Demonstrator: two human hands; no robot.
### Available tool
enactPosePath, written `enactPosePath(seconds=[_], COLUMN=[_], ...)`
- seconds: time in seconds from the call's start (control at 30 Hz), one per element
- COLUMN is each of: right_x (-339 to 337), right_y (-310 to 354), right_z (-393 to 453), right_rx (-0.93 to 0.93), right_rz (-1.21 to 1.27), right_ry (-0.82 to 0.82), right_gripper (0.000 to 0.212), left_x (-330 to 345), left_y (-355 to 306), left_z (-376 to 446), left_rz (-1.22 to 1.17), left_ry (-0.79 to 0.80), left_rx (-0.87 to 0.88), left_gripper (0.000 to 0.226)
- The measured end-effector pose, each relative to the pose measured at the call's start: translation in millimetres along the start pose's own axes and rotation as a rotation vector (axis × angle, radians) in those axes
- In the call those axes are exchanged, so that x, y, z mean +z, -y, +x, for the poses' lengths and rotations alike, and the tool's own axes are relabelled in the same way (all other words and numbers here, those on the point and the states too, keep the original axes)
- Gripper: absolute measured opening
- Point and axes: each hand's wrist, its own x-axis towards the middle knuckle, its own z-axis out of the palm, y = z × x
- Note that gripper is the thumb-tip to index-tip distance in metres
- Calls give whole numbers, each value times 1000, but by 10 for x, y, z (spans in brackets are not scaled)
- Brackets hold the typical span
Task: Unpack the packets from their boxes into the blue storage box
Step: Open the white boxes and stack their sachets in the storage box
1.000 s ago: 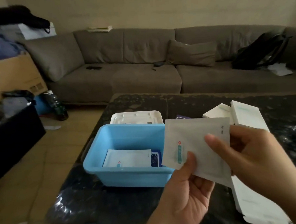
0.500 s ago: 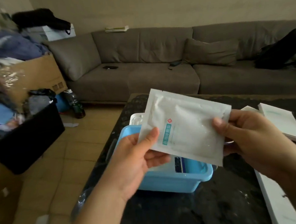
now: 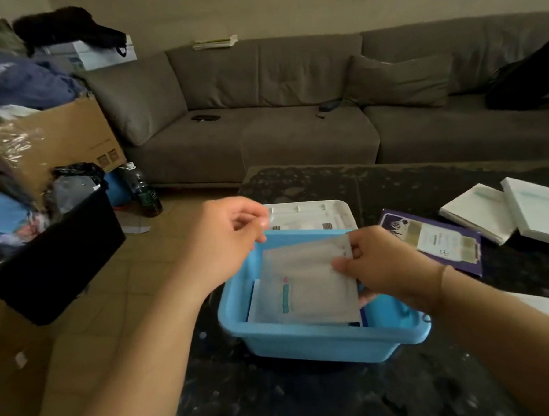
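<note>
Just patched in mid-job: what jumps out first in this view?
The blue storage box at the table's near left edge, with the right hand lowering a white packet into it. The left hand hovers empty above its far left corner. White boxes lie far right.

A light blue storage box [image 3: 321, 342] sits on a table [image 3: 308, 397] with a black top flecked with pale specks. Inside the box lies a white packet [image 3: 306, 289] with a teal stripe and a small red mark. Beyond the box's far edge is a white lid [image 3: 311, 213]. Toward the table's right edge lie a purple packet [image 3: 434, 240] with a white label and two white boxes [image 3: 505, 214] with faint teal print. The sofa [image 3: 293, 111] is grey-brown.
</note>
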Motion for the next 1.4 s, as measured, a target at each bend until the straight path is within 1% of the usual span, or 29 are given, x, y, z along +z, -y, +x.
enactPosePath(seconds=[0.1, 0.17, 0.2, 0.23, 0.3, 0.4, 0.47, 0.5, 0.53, 0.6, 0.63, 0.7, 0.77, 0.83, 0.93, 1.0, 1.2, 1.3, 1.4], right_x=[159, 216, 234, 250, 269, 223, 174, 155, 149, 177, 207, 265, 298, 299, 300, 305, 275, 270, 267], right_y=[-42, -86, -110, -132, -161, -138, -121, -119, -118, -117, -119, -113, -122, -145, -180, -198, -223, -241, -249], right_z=[131, 205, 235, 263, 292, 236, 171, 139, 113, 93, 93, 102, 133, 165, 187, 195, 199, 203, 216], right_rx=[56, 74, 78, 72, 45, -22, -68, -82, -99, -109, -106, -78, -75, -81, -96, -106, -123, -108, -98], right_rz=[24, 13, -27, -97, -264, -495, -634, -698, -777, -924, -951, -939, -918, -900, -874, -868, -860, -862, -851], right_ry=[44, 53, 46, 33, 1, -37, -31, -25, -13, 67, 116, 205, 245, 253, 239, 246, 289, 341, 348], right_gripper=[12, 8, 10, 17, 37, 58, 62, 57, 48, 24, 20, 28, 30, 38, 40, 40, 40, 41, 41], left_x=[148, 249, 298, 345, 434, 521, 535, 535, 531, 540, 558, 615, 657, 669, 693, 728, 718, 712, 742], left_y=[37, 80, 88, 96, 84, 86, 102, 111, 121, 138, 146, 154, 159, 172, 203, 232, 213, 224, 269], left_z=[111, 159, 171, 179, 175, 152, 128, 121, 118, 124, 129, 136, 148, 172, 180, 154, 129, 144, 172], left_rz=[133, 340, 453, 556, 697, 790, 831, 851, 870, 892, 887, 852, 825, 817, 832, 871, 867, 853, 860], left_ry=[249, 401, 479, 555, 686, 795, 815, 815, 812, 798, 789, 772, 774, 790, 770, 751, 759, 767, 750], left_rx=[-7, 29, 49, 62, 56, -8, -23, -23, -20, -8, 5, 31, 27, -5, -8, 9, -40, -67, -110], left_gripper=[13, 15, 20, 26, 37, 56, 60, 58, 53, 41, 36, 32, 33, 29, 16, 12, 14, 19, 26])
